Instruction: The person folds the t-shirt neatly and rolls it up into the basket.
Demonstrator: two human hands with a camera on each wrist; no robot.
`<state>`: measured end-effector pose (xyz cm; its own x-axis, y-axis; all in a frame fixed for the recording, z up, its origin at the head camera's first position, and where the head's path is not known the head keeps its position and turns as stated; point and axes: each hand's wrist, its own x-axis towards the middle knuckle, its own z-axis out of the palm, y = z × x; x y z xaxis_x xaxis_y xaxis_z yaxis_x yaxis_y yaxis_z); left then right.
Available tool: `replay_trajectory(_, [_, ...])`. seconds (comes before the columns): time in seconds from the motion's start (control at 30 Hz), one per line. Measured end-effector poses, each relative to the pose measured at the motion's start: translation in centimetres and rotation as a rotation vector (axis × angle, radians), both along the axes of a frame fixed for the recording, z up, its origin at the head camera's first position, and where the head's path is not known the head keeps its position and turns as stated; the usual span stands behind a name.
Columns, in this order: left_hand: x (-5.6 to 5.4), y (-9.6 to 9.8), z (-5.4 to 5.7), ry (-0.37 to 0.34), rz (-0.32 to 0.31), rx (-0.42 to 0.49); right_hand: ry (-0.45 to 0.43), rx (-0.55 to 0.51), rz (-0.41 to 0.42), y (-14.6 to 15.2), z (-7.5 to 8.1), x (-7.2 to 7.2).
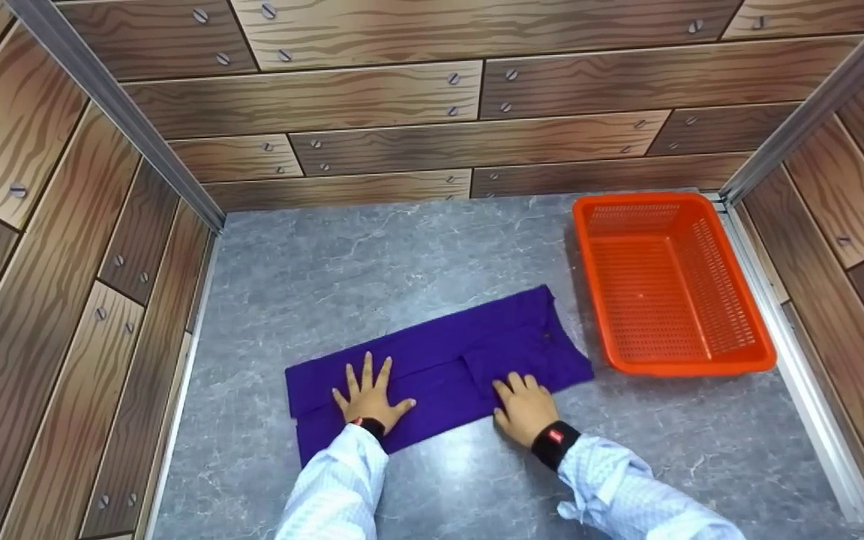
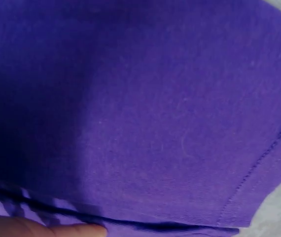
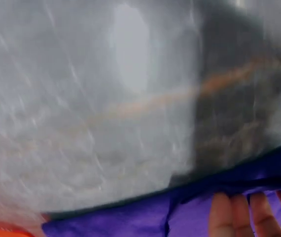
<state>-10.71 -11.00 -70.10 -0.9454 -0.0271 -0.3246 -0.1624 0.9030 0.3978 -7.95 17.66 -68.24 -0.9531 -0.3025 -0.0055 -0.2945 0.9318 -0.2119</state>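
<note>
Found plain deep purple on the cloth (image 1: pixel 432 375), with darker purple stitching (image 2: pixel 251 170). Recorded bright orange-red throughout on the basket (image 1: pixel 691 368). Observed mottled grey with paler veining on the counter (image 1: pixel 327 270). Noted fine pale-blue and white check on the sleeves (image 1: pixel 627 484); black on the wristbands (image 1: pixel 555 448), with small red labels (image 1: pixel 556 435). Logged dark-lined brown and tan wood-grain print on the walls (image 1: pixel 372 94), with grey screw heads (image 1: pixel 511 74); silver-grey on the corner posts (image 1: pixel 121 112).

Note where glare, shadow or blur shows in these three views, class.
Head view: glare on the grey surface beside the purple cloth; left wrist view: shadow darkens the cloth's left side; right wrist view: white glare, a dark patch, blurred surface.
</note>
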Motion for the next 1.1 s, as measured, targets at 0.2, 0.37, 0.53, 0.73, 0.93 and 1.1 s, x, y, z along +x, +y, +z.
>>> replay_trajectory(0.2, [0.2, 1.1, 0.0, -0.003, 0.065, -0.066, -0.026, 0.024, -0.042, -0.4, 0.5, -2.4])
replay_trajectory(0.37, [0.3, 2.0, -0.2, 0.025, 0.062, -0.125, -0.065, 0.055, -0.080, -0.1, 0.6, -4.3])
replay_trajectory(0.53, [0.5, 2.7, 0.0, 0.096, 0.030, -0.184, -0.096, 0.060, -0.130, 0.5, 0.4, -5.5])
replay_trajectory(0.73, [1.7, 4.3, -0.3, 0.145, -0.031, -0.241, -0.091, 0.052, -0.185, 1.6, 0.3, -6.3])
replay_trajectory(0.93, [2.3, 5.5, -0.3, 0.224, -0.146, -0.225, -0.069, 0.095, -0.279, 2.3, 0.5, -6.6])
replay_trajectory(1.1, [1.1, 3.7, -0.5, 0.292, -0.337, -0.155, 0.065, 0.050, -0.194, 0.4, 0.4, -5.3])
